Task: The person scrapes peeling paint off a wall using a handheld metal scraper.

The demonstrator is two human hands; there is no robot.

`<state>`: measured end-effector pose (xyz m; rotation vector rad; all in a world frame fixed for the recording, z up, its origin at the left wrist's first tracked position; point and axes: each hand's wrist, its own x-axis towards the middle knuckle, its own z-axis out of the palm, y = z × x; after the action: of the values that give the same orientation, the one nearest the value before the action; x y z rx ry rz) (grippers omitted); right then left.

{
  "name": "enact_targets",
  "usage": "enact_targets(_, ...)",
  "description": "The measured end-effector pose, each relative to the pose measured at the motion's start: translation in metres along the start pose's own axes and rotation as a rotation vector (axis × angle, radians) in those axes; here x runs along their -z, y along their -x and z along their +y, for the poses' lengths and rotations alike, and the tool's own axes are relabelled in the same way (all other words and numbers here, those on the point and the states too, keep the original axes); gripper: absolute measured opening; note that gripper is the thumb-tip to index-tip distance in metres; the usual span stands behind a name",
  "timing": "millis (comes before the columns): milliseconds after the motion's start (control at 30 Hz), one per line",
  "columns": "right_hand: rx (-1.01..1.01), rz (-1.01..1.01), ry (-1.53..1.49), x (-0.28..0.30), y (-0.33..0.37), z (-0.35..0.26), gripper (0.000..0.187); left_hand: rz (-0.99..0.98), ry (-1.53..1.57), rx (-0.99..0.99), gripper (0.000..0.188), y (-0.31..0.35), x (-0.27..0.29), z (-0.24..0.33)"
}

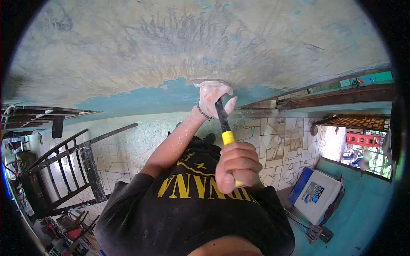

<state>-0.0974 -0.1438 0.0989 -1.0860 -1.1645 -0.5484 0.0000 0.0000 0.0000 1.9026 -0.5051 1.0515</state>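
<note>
My left hand [212,99], coated in white paste, reaches up to the wall [179,51]. Its fingers are bent, with a thin pale edge [209,81] showing past them against the wall; what it grips is mostly hidden. My right hand [239,166] is wrapped around a yellow-handled tool [228,137] in front of my chest. The tool's dark, white-smeared shaft points up, and its end lies at the left hand's palm and thumb. Greyish, streaky plaster covers most of the wall, while a blue painted band [171,96] shows below it.
A dark metal frame with bars [70,158] leans at the left, near cluttered items [70,230]. To the right stands a white and blue box [318,196]. An opening in the wall [363,145] shows a red crate [363,139]. Broken-tile flooring [273,145] spreads below.
</note>
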Motion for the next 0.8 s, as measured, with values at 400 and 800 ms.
enact_targets(400,0.053,0.094,0.009,0.0,0.005,0.014,0.018,0.006,-0.013,-0.015,0.02,0.007,-0.001,-0.011)
enact_targets(800,0.084,0.152,-0.022,0.009,0.018,0.011,0.017,0.008,-0.036,-0.067,0.016,-0.001,-0.002,0.001)
